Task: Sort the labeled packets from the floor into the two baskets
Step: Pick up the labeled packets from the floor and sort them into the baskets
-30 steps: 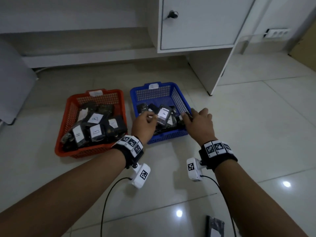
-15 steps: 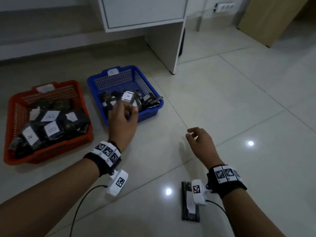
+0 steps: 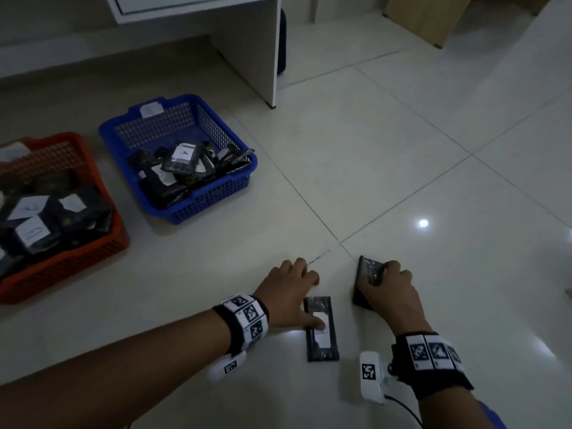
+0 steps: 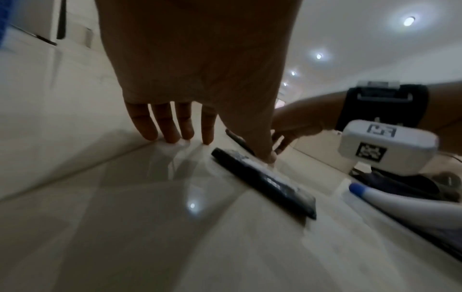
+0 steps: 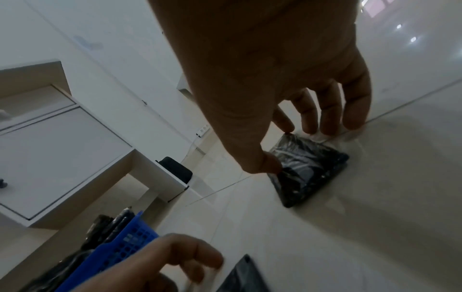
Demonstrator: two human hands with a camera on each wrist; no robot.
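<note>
Two dark packets lie on the tiled floor in front of me. My left hand (image 3: 309, 297) rests flat, its straight fingers (image 4: 172, 130) on the floor and its thumb pressing the white label of the near packet (image 3: 322, 339), seen edge-on as packet (image 4: 265, 183). My right hand (image 3: 379, 275) pinches the second black packet (image 3: 366, 272), tipped up on one edge; its label is hidden. The thumb and index finger hold that packet (image 5: 307, 168) at one end. The blue basket (image 3: 210, 199) and the red basket (image 3: 71, 261) stand far left, each holding several labelled packets.
A white cabinet's side panel (image 3: 247, 48) stands on the floor behind the blue basket (image 5: 120, 251), with a black object (image 3: 281, 41) behind it. A wooden panel (image 3: 433, 13) is at the far right. Bare tiles stretch between the baskets and my hands.
Both hands left the blue basket and came down to the floor on the right. The left hand settled on the labelled packet; the right took hold of the other one and tipped it up.
</note>
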